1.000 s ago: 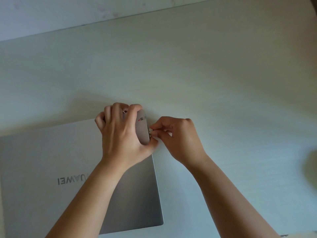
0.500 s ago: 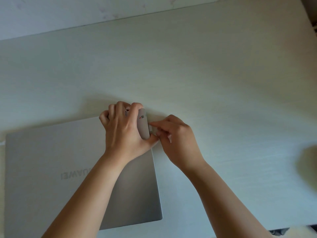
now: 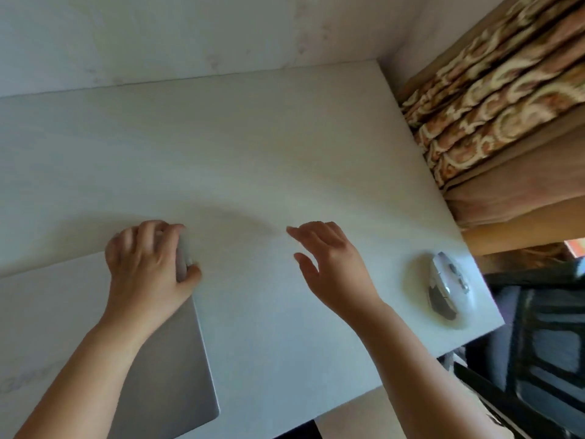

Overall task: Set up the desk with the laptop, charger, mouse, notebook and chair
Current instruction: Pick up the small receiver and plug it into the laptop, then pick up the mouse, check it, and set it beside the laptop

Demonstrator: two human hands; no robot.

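Observation:
A closed silver laptop lies flat on the pale desk at the lower left. My left hand curls over the laptop's far right corner, its fingers and thumb round a small grey piece there. Over bare desk to the right of the laptop, my right hand hovers with its fingers spread and relaxed, holding nothing. A white and grey mouse rests near the desk's right edge, well right of that hand.
The desk backs onto a white wall. Patterned brown curtains hang past the desk's right edge, with a dark frame below them. The desk's front edge runs along the lower right.
My right hand has let go at the laptop's corner and moved right, opening its fingers. The view has swung right, bringing the mouse and curtains into sight. The left hand stays on the corner.

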